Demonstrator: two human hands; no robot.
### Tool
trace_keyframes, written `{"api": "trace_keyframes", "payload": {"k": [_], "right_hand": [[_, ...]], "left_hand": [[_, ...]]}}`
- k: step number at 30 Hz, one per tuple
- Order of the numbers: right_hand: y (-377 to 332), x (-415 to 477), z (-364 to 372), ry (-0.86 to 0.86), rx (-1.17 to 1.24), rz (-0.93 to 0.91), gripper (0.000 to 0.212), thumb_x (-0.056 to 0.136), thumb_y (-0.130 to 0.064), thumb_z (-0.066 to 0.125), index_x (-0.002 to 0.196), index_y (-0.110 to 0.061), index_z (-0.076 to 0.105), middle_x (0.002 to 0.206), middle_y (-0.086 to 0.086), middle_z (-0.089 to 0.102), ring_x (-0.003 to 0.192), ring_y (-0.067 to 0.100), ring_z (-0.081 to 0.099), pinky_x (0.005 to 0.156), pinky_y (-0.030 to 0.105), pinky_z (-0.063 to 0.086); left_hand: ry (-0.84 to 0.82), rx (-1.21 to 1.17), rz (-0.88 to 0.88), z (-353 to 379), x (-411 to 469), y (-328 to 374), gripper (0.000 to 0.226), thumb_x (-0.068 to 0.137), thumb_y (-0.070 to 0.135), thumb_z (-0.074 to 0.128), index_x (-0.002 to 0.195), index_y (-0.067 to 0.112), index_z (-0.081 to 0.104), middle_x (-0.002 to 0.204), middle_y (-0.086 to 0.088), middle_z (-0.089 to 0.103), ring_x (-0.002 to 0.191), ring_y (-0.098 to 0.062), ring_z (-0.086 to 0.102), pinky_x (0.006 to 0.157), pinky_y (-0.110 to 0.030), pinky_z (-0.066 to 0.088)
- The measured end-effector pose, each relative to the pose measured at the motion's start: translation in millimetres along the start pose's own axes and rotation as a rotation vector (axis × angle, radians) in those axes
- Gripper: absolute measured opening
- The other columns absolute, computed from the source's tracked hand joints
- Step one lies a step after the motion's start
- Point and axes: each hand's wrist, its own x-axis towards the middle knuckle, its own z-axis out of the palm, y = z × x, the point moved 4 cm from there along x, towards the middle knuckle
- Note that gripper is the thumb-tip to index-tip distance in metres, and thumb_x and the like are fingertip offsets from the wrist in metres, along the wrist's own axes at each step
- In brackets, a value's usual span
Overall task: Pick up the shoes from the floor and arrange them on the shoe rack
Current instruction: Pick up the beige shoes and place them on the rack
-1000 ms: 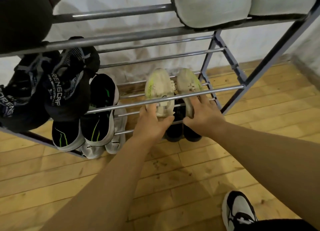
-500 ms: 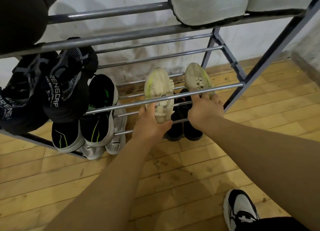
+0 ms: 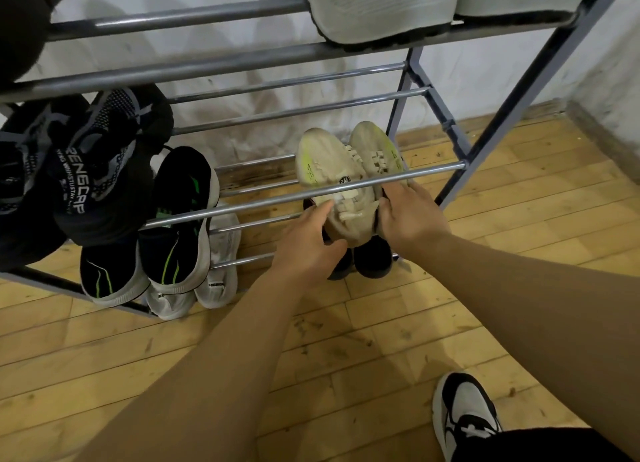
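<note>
The cream sneakers (image 3: 329, 177) are gripped at their heels, one by the left hand (image 3: 306, 250) and one by the right hand (image 3: 410, 216), fingers curled. They are laid on the shoe rack (image 3: 242, 206) near its right end, with bare rails left alongside. The earlier gap between them has been closed.
</note>
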Motion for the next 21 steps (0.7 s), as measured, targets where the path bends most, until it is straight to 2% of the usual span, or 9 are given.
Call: {"api": "trace_keyframes", "payload": {"k": [5,7,8,10,11,14,16,18,21], "right_hand": [[1,3,-2,0.018,0.036,0.016,0.03,0.107,-0.03,0.035,0.125,-0.015,0.053,0.119,0.011,0.063,0.119,0.035,0.05,0.096,0.05,0.047],[-1,3,-2,-0.011,-0.005,0.007,0.033,0.106,-0.031,0.035,0.13,-0.015,0.051,0.125,0.012,0.061,0.124,0.036,0.049,0.101,0.05,0.045],[-3,2,-3,-0.033,-0.049,-0.012,0.037,0.105,-0.031,0.036,0.137,-0.015,0.048,0.135,0.011,0.057,0.132,0.037,0.045,0.106,0.05,0.043],[-9,-9,-10,-0.107,-0.15,-0.089,0.049,0.105,-0.032,0.037,0.152,-0.018,0.038,0.155,0.009,0.044,0.147,0.034,0.033,0.117,0.049,0.034],[-12,-18,-18,-0.159,-0.206,-0.154,0.051,0.105,-0.033,0.038,0.153,-0.019,0.035,0.158,0.008,0.04,0.147,0.032,0.032,0.118,0.046,0.033],[-9,-54,-50,-0.368,-0.504,-0.336,0.05,0.103,-0.036,0.045,0.152,-0.028,0.034,0.156,0.004,0.037,0.135,0.031,0.047,0.104,0.042,0.041],[8,-79,-80,-0.57,-0.663,-0.236,0.056,0.103,-0.042,0.047,0.156,-0.033,0.031,0.156,0.004,0.039,0.132,0.032,0.051,0.101,0.041,0.046],[34,-103,-115,-0.695,-0.67,-0.032,0.068,0.1,-0.055,0.052,0.159,-0.031,0.029,0.154,0.006,0.043,0.133,0.032,0.052,0.103,0.041,0.047],[86,-143,-166,-0.63,-0.416,0.212,0.077,0.094,-0.063,0.06,0.158,-0.03,0.032,0.156,0.004,0.045,0.138,0.03,0.047,0.108,0.042,0.043]], "left_hand": [[-0.07,0.044,-0.024,-4,2,6,0.073,0.09,0.036,0.065,0.155,0.041,0.033,0.151,0.011,0.044,0.13,-0.016,0.051,0.103,-0.041,0.051],[-0.11,0.073,-0.027,-6,-3,13,0.079,0.085,0.044,0.065,0.155,0.045,0.028,0.153,0.008,0.042,0.129,-0.02,0.052,0.103,-0.044,0.051],[-0.107,0.088,-0.032,-7,-7,17,0.083,0.081,0.049,0.063,0.155,0.048,0.026,0.152,0.005,0.042,0.129,-0.023,0.052,0.103,-0.047,0.052],[-0.031,0.113,-0.057,-11,-15,25,0.086,0.07,0.053,0.056,0.151,0.05,0.028,0.145,0.0,0.046,0.127,-0.028,0.051,0.102,-0.05,0.051],[0.007,0.14,-0.076,-13,-23,31,0.084,0.069,0.051,0.055,0.15,0.049,0.03,0.142,-0.001,0.047,0.127,-0.03,0.049,0.103,-0.051,0.049],[-0.061,0.318,-0.11,-11,-49,54,0.074,0.082,0.045,0.061,0.151,0.038,0.036,0.15,-0.002,0.04,0.137,-0.031,0.039,0.111,-0.047,0.042],[-0.147,0.379,-0.051,-6,-65,76,0.071,0.084,0.046,0.063,0.15,0.035,0.039,0.152,-0.003,0.042,0.136,-0.031,0.043,0.108,-0.044,0.045],[-0.2,0.38,0.036,-2,-78,107,0.069,0.087,0.048,0.064,0.15,0.032,0.041,0.152,-0.004,0.046,0.133,-0.031,0.049,0.105,-0.042,0.048],[-0.296,0.403,0.189,6,-99,172,0.075,0.095,0.045,0.062,0.159,0.03,0.027,0.157,-0.006,0.042,0.133,-0.029,0.05,0.108,-0.04,0.046]]}}
